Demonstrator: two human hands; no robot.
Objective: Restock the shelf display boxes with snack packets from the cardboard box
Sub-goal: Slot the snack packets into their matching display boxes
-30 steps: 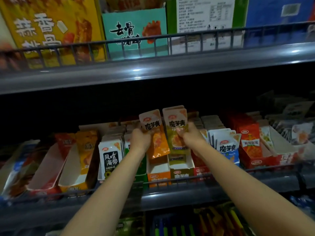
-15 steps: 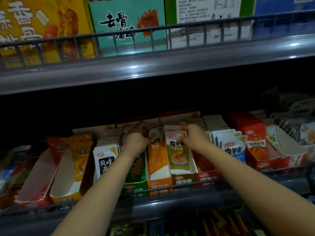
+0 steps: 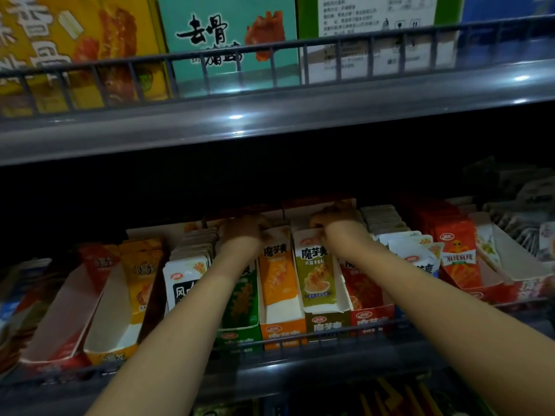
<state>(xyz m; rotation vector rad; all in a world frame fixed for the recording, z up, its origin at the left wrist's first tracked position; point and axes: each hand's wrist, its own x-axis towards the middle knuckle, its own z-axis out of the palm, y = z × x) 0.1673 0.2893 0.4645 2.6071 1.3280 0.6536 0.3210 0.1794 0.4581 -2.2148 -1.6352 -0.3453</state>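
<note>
Both my arms reach into the middle shelf. My left hand (image 3: pixel 244 232) curls over the top edge of the orange snack packets (image 3: pixel 277 276), which stand in the orange display box (image 3: pixel 282 330). My right hand (image 3: pixel 332 223) grips the top of the olive-green snack packets (image 3: pixel 315 274), which sit in the olive display box (image 3: pixel 327 324) right beside it. Both bunches lean back inside their boxes. My fingertips are hidden behind the packets. The cardboard box is out of view.
A wire rail (image 3: pixel 330 336) fronts the shelf. A green box (image 3: pixel 240 307) and white packets (image 3: pixel 184 283) stand to the left, beyond them two nearly bare boxes (image 3: pixel 114 319). A red box (image 3: pixel 371 298), blue-white packets (image 3: pixel 411 250) and red packets (image 3: pixel 456 253) stand right. The upper shelf (image 3: pixel 270 121) hangs close above.
Both hands have lowered the orange and olive packets from above the shelf down into their display boxes and pushed them toward the back.
</note>
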